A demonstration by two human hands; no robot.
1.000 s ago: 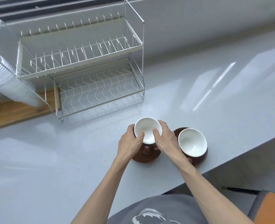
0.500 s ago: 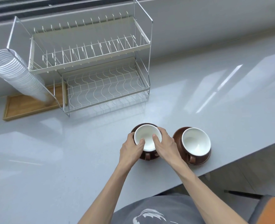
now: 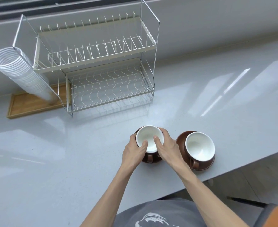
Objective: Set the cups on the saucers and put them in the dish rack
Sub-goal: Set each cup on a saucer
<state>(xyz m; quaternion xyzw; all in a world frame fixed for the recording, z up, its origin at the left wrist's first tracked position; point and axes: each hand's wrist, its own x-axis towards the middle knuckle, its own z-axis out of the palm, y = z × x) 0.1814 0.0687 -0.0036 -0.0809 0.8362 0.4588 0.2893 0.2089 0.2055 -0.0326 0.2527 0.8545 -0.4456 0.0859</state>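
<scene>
Held cup (image 3: 149, 138), brown outside and white inside, sits on its brown saucer (image 3: 152, 159) at the near edge of the grey counter (image 3: 69, 161), handle toward the person. Left hand (image 3: 134, 152) and right hand (image 3: 166, 149) both grasp it, thumbs over the rim inside the bowl, fingers around the wall. At 3 o'clock, just beside, second cup (image 3: 200, 149) rests on second saucer (image 3: 181, 140), untouched. At 11 o'clock, well apart, two-tier wire dish rack (image 3: 94, 63) stands empty. At its 9 o'clock, a leaning stack of white cups (image 3: 19, 71) on a wooden tray (image 3: 28, 104).
</scene>
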